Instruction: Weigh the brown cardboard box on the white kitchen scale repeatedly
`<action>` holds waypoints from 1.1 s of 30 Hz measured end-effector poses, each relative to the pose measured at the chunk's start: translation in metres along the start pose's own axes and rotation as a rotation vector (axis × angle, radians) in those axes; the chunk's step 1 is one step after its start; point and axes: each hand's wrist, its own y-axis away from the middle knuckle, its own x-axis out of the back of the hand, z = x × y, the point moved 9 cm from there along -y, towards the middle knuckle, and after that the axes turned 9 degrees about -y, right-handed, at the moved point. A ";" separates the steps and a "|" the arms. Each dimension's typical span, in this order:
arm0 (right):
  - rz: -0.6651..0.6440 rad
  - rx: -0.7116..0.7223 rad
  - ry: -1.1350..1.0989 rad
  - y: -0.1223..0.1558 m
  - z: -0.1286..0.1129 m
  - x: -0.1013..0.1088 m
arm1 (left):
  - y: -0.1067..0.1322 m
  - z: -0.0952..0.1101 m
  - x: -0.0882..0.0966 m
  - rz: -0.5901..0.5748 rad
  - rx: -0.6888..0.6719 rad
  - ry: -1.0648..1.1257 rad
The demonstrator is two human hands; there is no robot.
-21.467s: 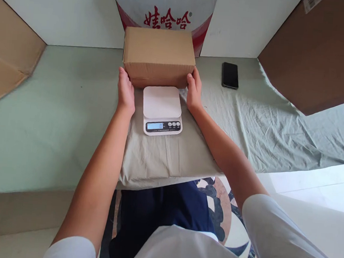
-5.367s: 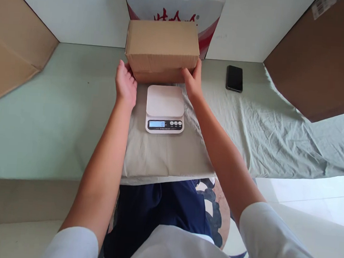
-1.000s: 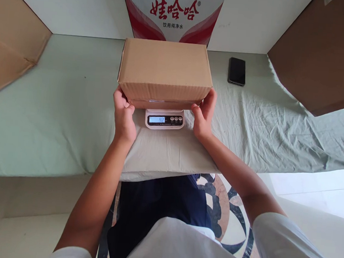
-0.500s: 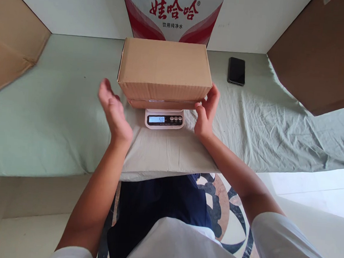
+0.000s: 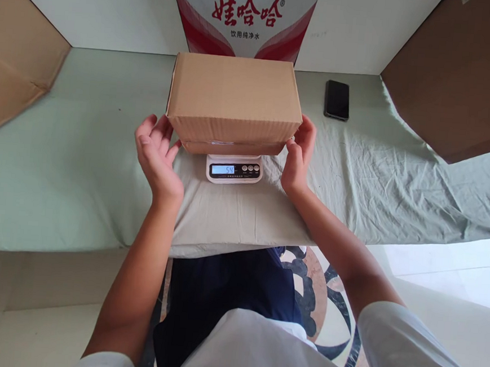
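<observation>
A closed brown cardboard box (image 5: 236,89) rests on a small white digital scale (image 5: 234,179), whose lit display seems to read 54. The box hides the scale's platform. At the box's left end, my left hand (image 5: 159,157) is open with the fingers spread; its fingertips are close to the lower left corner, and I cannot tell whether they touch. My right hand (image 5: 299,159) is at the right end, thumb apart from the fingers and beside the lower right corner. Some of its fingertips are hidden behind the box, and it does not grip it.
A black phone (image 5: 337,100) lies on the green cloth (image 5: 90,154) to the right. Behind the box stands a carton with red printed lettering (image 5: 248,11). Large cardboard pieces stand at the left (image 5: 18,52) and right (image 5: 461,76). The cloth-covered front edge is near my body.
My left hand has turned and its fingers have come closer to the box's left end. My right hand has shifted slightly right, its thumb away from the box's front. The scale's number has dropped.
</observation>
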 end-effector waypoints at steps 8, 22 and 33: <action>-0.040 0.012 0.014 0.000 -0.007 0.000 | 0.007 0.013 -0.006 0.000 -0.083 -0.196; 0.072 0.018 -0.117 0.003 -0.007 0.007 | 0.010 0.028 -0.004 0.098 0.067 -0.020; 0.261 -0.168 -0.230 0.001 -0.004 0.020 | 0.006 0.027 -0.002 0.166 0.124 0.009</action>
